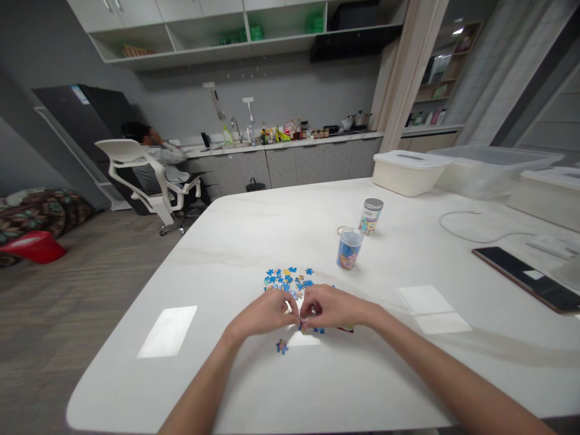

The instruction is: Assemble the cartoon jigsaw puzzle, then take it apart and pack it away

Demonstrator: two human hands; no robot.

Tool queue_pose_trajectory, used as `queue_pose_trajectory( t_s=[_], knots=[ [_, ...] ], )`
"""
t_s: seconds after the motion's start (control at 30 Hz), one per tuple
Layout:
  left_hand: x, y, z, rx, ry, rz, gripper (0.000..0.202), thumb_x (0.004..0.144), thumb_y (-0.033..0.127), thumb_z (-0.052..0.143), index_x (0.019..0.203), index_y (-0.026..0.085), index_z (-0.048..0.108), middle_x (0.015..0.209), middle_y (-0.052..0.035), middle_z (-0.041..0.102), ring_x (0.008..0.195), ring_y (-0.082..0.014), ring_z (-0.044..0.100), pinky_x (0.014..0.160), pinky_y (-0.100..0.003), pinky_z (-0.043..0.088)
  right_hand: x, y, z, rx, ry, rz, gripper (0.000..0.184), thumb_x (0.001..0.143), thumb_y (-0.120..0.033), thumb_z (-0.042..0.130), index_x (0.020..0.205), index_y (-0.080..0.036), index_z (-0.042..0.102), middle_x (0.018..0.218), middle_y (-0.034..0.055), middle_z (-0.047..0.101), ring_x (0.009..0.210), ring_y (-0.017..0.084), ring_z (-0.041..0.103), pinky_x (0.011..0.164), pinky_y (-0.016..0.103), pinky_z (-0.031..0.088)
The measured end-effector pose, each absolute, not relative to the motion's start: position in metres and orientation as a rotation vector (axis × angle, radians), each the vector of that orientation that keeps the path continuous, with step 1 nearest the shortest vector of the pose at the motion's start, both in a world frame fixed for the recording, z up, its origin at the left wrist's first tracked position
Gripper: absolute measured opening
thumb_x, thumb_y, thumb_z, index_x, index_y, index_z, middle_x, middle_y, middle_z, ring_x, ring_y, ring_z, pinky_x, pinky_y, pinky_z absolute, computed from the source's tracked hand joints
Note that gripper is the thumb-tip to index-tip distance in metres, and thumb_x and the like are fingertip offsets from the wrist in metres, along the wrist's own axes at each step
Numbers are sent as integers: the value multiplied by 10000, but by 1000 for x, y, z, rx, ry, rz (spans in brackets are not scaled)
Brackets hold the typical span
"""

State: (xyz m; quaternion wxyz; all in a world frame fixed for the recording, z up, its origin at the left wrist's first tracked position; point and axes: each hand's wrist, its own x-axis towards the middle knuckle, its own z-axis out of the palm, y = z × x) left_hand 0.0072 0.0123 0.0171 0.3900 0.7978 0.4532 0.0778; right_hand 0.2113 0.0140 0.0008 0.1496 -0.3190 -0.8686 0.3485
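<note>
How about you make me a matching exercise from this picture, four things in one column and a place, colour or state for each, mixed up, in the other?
Things
1. Group of puzzle pieces
2. Cup
3. Jar
4. Phone

Place, colour or state
A. Topped with a silver lid
B. Scattered just beyond the left hand and right hand
C. Lying flat toward the right side of the table
D. Upright, with mostly blue sides and a clear rim

Pairs: 1-B, 2-D, 3-A, 4-C
</note>
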Motion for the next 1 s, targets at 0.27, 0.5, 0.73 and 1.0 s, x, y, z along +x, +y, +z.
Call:
queue_pose_trajectory(
  t_s=[0.27,0.5,0.73,1.0],
  knots=[
    [7,19,16,1654,1182,392,299,691,436,704,711,145,636,437,104,296,436,-66,213,436,-236,129,202,15,-6,-1063,-2192,1038,67,746,-159,607,766,-158,671,710,-3,596,652,113,533,623,225,405],
    [4,19,19,1129,988,535,438,614,499,797,726,170,530,431,147,182,397,-23,85,408,-220,55,205,21,-3,-1084,-1877,1351,156,786,-310,595,746,-161,616,713,10,615,655,131,556,632,255,434],
    [-8,25,29,1019,924,898,452,599,485,819,735,176,519,466,150,129,404,-18,36,387,-200,47,210,32,-3,-1123,-1633,1068,247,807,-420,602,821,-178,650,853,43,663,798,172,608,704,287,450],
    [-2,29,1,1821,1577,567,190,702,334,696,657,161,630,490,45,494,454,-97,406,509,-239,281,211,36,-29,-1270,-2083,937,106,810,-228,590,779,-160,666,758,24,614,688,147,558,631,258,404]
  ],
)
